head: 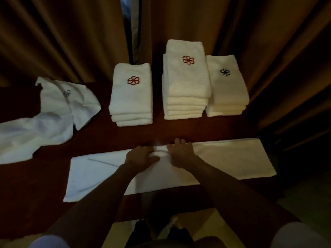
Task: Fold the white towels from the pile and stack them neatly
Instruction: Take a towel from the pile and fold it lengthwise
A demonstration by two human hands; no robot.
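Landmark: the long white towel (223,158) lying flat across the near part of the dark red bench (179,129), folded into a wide band that runs left to right.
Left hand (141,156): on the towel's far edge near its middle, fingers curled over a bunched ridge of cloth and the thumb lying along it — it grips the towel.
Right hand (180,149): just beside the left hand on the same far edge, fingers bent down onto the cloth; whether it pinches the towel or only presses on it cannot be told in the dim light.
Cloth between the hands: a small raised fold, touching both hands.
Left stack (131,97): beyond the towel, behind the left hand — folded white towels with a red flower emblem on top.
Tall stack (186,90): beyond the towel, behind the right hand, the highest of the three, also with a red emblem.
Right stack (226,88): just beside the tall stack on its right, lower, with a dark blue emblem.
Unfolded pile (46,119): beyond the towel's left end, well apart from it — crumpled white towels, one showing a faint blue emblem.
Backdrop: brown curtains (62,38) hang behind the stacks.
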